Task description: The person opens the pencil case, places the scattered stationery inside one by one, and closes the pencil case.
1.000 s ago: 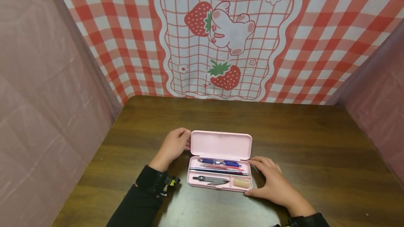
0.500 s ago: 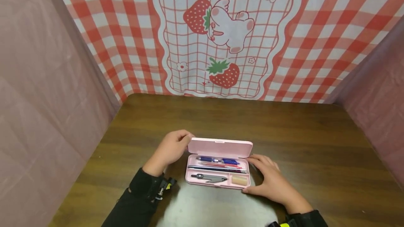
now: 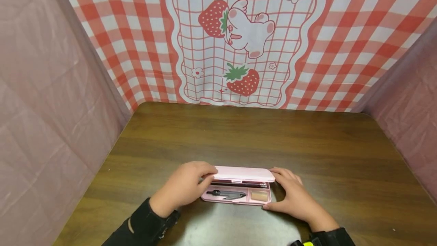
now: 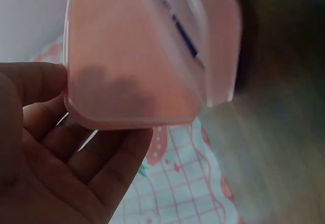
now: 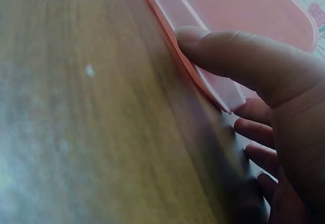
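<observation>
A pink pencil case (image 3: 239, 202) lies on the table with its lid (image 3: 244, 173) tilted low over the back part. My left hand (image 3: 184, 183) holds the lid's left end; in the left wrist view the thumb is at the edge of the lid (image 4: 122, 46) and fingers are behind it. At the other end, my right hand (image 3: 295, 196) grips the case, thumb at the near corner and fingers at the far one. In the front compartments lie a grey drawing compass (image 3: 227, 194) and a tan block, perhaps an eraser (image 3: 259, 195). Dark pencils (image 3: 239, 185) show partly; the lid hides the pens.
The brown wooden table (image 3: 307, 139) extends around the case. A red checked strawberry cloth (image 3: 239, 41) hangs behind its far edge, and pink curtains (image 3: 51, 105) hang at the left and right sides.
The lid has swung from standing upright at the back to a low tilt over the case, my left hand moving toward me with it. My right hand stays at the right end.
</observation>
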Demonstrator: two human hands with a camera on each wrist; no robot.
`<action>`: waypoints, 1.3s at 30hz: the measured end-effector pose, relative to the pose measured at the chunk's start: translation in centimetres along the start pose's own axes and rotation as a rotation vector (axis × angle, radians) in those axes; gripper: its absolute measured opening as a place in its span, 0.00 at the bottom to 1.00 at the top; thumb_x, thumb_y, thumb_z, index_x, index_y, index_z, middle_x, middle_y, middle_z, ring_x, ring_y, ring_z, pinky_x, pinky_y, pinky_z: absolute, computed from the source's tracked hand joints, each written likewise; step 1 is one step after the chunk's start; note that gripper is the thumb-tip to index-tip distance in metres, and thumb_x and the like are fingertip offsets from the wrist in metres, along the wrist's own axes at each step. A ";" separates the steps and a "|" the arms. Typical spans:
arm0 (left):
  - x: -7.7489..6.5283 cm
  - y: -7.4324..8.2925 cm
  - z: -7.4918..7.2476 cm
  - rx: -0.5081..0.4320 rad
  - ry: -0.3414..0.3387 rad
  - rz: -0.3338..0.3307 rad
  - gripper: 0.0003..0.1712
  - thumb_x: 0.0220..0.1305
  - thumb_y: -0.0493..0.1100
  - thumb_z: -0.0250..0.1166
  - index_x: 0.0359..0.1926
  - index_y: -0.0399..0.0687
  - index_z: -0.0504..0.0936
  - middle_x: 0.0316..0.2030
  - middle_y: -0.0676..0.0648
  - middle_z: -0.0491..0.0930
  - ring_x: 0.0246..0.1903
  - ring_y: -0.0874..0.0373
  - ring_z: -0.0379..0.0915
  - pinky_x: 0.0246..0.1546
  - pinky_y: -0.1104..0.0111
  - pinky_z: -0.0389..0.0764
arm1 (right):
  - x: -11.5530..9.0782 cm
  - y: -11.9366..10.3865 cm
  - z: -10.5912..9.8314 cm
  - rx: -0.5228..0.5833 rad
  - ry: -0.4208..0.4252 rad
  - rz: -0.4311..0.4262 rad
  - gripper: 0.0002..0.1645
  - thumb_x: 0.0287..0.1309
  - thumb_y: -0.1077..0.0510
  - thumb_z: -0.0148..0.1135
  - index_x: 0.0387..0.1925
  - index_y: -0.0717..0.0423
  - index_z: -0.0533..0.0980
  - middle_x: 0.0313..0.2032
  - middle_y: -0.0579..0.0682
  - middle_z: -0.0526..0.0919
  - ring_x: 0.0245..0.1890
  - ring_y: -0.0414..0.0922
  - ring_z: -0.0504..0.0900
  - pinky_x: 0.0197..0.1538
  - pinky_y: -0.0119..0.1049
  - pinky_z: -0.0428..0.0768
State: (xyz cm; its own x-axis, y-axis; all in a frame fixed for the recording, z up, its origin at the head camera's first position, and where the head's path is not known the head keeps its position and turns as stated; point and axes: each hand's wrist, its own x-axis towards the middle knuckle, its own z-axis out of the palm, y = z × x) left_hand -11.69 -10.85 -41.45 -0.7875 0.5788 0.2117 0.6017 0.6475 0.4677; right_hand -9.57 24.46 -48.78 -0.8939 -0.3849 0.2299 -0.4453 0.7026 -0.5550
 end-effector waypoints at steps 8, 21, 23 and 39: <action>-0.7 1.2 1.8 0.247 -0.058 0.225 0.10 0.71 0.44 0.67 0.49 0.50 0.90 0.50 0.52 0.86 0.54 0.58 0.81 0.58 0.63 0.78 | 0.0 0.1 0.0 0.020 -0.019 0.022 0.54 0.36 0.33 0.84 0.63 0.56 0.77 0.64 0.52 0.75 0.67 0.59 0.67 0.63 0.63 0.55; 0.5 3.7 4.0 0.477 -0.114 0.431 0.05 0.69 0.43 0.68 0.44 0.54 0.88 0.41 0.57 0.83 0.44 0.63 0.78 0.46 0.70 0.78 | 0.1 0.0 -0.1 0.004 -0.018 0.016 0.55 0.35 0.32 0.84 0.62 0.56 0.77 0.64 0.55 0.75 0.67 0.61 0.68 0.62 0.64 0.58; 0.4 4.0 4.2 0.491 -0.112 0.439 0.04 0.69 0.44 0.68 0.43 0.56 0.87 0.40 0.58 0.81 0.41 0.64 0.77 0.43 0.71 0.78 | 0.1 -0.1 0.0 0.007 -0.026 0.026 0.55 0.36 0.31 0.84 0.62 0.55 0.77 0.65 0.55 0.75 0.67 0.60 0.67 0.63 0.63 0.57; 1.7 5.1 5.9 0.642 -0.281 0.343 0.20 0.76 0.46 0.58 0.65 0.51 0.77 0.46 0.53 0.81 0.39 0.60 0.78 0.37 0.67 0.80 | 0.1 0.1 0.1 -0.002 -0.023 0.039 0.55 0.35 0.33 0.85 0.62 0.56 0.77 0.65 0.55 0.75 0.67 0.59 0.67 0.63 0.61 0.58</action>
State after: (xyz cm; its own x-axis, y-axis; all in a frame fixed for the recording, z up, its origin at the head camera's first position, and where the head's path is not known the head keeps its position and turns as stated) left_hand -9.18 -3.60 -43.70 -0.5319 0.8467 -0.0105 0.8322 0.5204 -0.1912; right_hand -9.67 24.47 -48.93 -0.9092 -0.3707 0.1897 -0.4102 0.7183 -0.5620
